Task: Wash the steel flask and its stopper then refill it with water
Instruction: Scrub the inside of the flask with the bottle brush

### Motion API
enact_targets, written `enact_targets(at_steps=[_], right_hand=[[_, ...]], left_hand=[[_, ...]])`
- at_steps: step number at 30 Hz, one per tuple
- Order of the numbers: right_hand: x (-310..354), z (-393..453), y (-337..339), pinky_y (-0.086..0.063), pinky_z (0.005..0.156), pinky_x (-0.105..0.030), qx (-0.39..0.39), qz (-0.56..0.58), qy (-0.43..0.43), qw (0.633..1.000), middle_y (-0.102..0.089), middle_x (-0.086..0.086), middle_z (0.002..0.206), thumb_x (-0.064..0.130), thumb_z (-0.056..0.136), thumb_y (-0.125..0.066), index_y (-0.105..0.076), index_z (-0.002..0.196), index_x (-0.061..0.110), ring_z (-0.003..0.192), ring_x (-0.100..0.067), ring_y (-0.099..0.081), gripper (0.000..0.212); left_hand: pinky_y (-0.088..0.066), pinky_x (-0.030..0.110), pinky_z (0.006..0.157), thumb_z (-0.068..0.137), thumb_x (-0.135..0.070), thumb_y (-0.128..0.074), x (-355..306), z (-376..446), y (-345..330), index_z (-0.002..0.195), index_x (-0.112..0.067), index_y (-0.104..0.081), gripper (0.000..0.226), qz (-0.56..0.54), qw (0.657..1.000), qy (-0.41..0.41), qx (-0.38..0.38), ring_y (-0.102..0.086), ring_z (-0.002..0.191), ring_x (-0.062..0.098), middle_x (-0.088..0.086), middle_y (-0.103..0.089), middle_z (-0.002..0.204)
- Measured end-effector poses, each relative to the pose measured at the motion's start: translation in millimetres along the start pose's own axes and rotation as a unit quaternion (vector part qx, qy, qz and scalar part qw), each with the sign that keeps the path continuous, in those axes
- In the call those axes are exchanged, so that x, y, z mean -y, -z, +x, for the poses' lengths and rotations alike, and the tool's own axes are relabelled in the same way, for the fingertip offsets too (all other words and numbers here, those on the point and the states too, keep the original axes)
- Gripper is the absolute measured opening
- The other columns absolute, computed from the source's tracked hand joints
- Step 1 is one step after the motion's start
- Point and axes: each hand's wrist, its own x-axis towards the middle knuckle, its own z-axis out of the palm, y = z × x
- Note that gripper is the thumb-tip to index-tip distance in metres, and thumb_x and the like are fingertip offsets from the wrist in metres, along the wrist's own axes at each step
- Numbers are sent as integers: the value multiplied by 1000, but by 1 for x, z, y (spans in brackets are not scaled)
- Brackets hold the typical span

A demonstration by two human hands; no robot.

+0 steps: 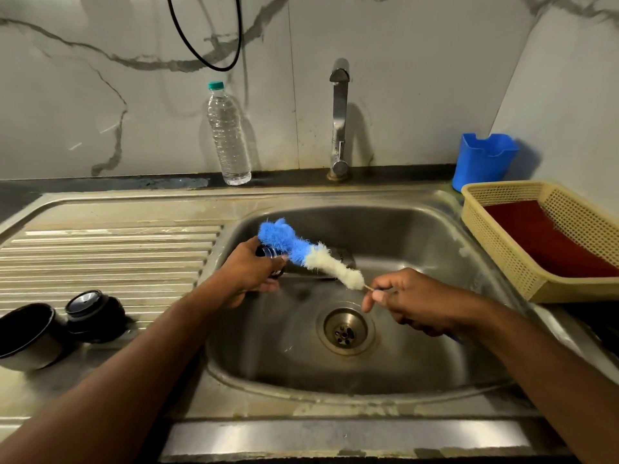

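The steel flask point(338, 261) lies on its side in the sink basin point(435, 329), its mouth toward the left. My left hand point(249, 272) grips it around the neck. My right hand point(412, 301) pinches the wire handle of a bottle brush point(306, 251) with blue and white bristles. The brush is outside the flask, slanting above it, with its blue tip up and to the left. On the draining board at the left stand the black stopper point(95, 313) and a black-rimmed cup lid point(28, 334).
A steel tap point(340, 118) stands behind the basin, with no water visible. A clear plastic water bottle point(229, 135) stands at the back edge. A blue holder point(482, 160) and a yellow basket point(502, 242) with a red cloth sit at the right.
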Motion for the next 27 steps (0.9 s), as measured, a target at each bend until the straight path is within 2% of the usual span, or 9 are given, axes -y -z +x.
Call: enact_targets(at_steps=[3,6,9,12,17,19,23,25,27], right_hand=[[-7,7,8,-25,43,-18,-98,-121,-73,985,-53,1,66,25,102,-52,-71,97,19,43,-9,-39,20],[-16,10,11,-37,48,-22,-190,-245,-88,947,-61,1,78,24,97,-57,-68,99,17,62,-15,-57,13],[-10,7,6,-33,49,-25,-98,-93,-1,991,-55,9,56,24,101,-57,-75,90,19,50,-13,-46,22],[1,-1,2,-21,43,-21,-9,-4,-19,1000,-45,2,59,28,106,-50,-75,95,22,43,-9,-28,28],[-8,2,11,-31,37,-18,-177,-257,-110,944,-53,1,73,22,99,-55,-66,105,15,53,-12,-47,14],[-10,6,10,-32,39,-16,-171,-185,-62,966,-56,3,65,23,98,-57,-70,95,15,50,-13,-47,15],[-2,2,3,-22,41,-21,-10,-6,-20,1000,-46,4,55,28,106,-51,-74,97,19,42,-8,-29,26],[-4,7,7,-27,45,-22,-50,-74,-39,995,-51,-1,63,26,102,-55,-71,90,15,46,-13,-37,23],[-14,14,14,-34,53,-25,-152,-241,-68,956,-58,0,74,24,96,-56,-59,76,15,61,-16,-52,22]], left_hand=[[-65,48,80,96,-22,-76,1,1,0,126,-10,-59,37,-3,1000,21,-13,-76,84,34,18,-69,108],[-65,47,79,98,-29,-73,1,1,-1,124,-5,-58,38,-6,999,33,-11,-78,80,35,22,-70,104],[-66,45,78,98,-26,-74,-1,-1,0,123,-4,-58,37,-18,999,40,-1,-78,82,36,22,-71,105],[-67,42,73,86,-8,-84,-1,-3,1,119,-5,-63,40,-18,999,38,16,-76,83,33,20,-74,106],[-65,48,81,81,2,-85,-1,-2,2,118,-5,-61,45,-10,999,30,5,-77,88,37,22,-71,106],[-67,46,77,84,-2,-85,-2,-3,1,114,-3,-62,38,1,1000,27,12,-74,82,32,19,-72,97],[-59,38,63,87,-19,-85,0,-4,2,109,-3,-71,31,59,998,25,28,-69,77,25,14,-76,86],[-60,40,69,85,-25,-87,1,-4,2,104,-3,-74,33,89,996,22,22,-72,81,29,20,-78,92],[-65,47,78,84,-25,-88,1,-5,3,102,-3,-74,33,96,995,18,11,-76,91,34,24,-77,99]])
